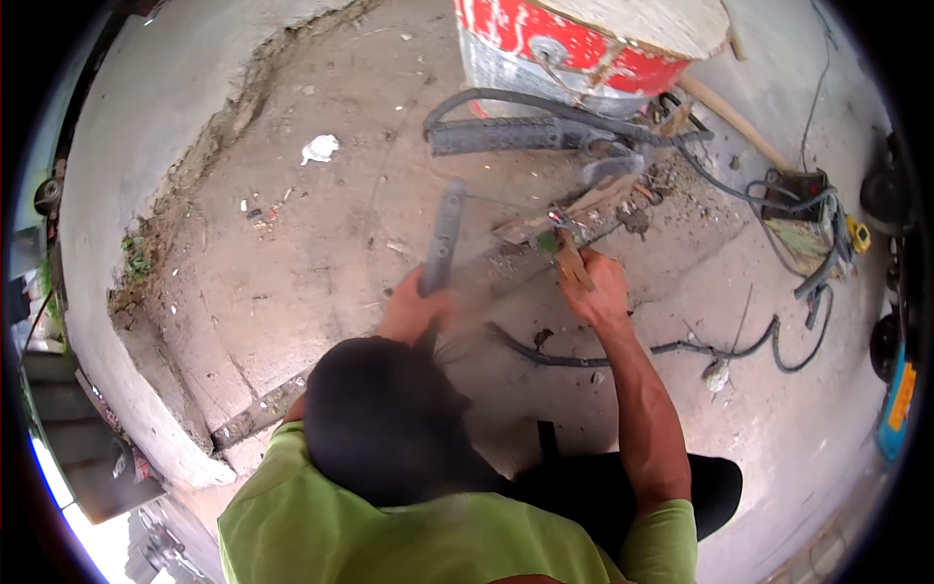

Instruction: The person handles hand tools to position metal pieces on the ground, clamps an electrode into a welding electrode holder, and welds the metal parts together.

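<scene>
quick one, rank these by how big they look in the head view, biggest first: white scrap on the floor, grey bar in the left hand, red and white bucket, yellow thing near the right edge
1. red and white bucket
2. grey bar
3. white scrap and yellow thing: too alike to rank

No text, number, brand or sign can be read at this view. Surfaces noted: the bucket (603,41) carries a red band, its coating worn through in pale patches, with no characters distinguishable. At the right edge, an orange panel (901,397) on a blue object (891,440) is too small and distorted to read. The yellow-cased item (860,234) has a dark face, any marking likewise illegible.
</scene>
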The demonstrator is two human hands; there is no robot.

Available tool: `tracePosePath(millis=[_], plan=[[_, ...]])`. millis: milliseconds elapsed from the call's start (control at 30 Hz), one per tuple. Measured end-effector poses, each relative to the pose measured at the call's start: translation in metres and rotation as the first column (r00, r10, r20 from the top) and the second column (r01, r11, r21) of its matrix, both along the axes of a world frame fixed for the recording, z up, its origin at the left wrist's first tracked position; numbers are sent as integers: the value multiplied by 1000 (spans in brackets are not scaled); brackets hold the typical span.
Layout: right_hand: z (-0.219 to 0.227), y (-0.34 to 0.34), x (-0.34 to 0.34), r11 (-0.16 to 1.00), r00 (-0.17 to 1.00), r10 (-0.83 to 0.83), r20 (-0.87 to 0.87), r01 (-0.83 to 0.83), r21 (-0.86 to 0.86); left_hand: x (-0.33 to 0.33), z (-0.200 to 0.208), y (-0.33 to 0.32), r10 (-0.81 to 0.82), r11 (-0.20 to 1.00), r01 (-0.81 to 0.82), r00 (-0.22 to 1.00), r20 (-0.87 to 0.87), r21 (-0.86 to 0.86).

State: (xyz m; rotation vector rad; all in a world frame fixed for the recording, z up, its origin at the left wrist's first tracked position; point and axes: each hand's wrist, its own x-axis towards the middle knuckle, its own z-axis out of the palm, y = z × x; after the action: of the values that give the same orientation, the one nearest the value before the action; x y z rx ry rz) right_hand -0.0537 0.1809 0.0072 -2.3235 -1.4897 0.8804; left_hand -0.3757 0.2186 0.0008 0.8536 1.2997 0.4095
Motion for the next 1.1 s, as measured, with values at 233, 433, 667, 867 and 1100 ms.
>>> tracePosePath(millis=[233,433,667,867,1100], plan=[[2,7,-5,1000,999,23,-31,-22,9,0,6,-4,20,999,-19,999,-37,34],[-12,-2,2,960,945,275,179,-279,-1,-2,27,14,-234,245,830,553,-800,502],[-3,0,-10,1000,999,22,-43,-22,3,-5,16,4,-46,448,570,784,-619,689],[-5,2,-2,997,999,42,13,-43,67,-3,28,8,-95,895,284,874,-476,344],[-5,1,-3,997,999,38,10,-39,65,-16,-1,-4,-144,934,272,882,-449,234]])
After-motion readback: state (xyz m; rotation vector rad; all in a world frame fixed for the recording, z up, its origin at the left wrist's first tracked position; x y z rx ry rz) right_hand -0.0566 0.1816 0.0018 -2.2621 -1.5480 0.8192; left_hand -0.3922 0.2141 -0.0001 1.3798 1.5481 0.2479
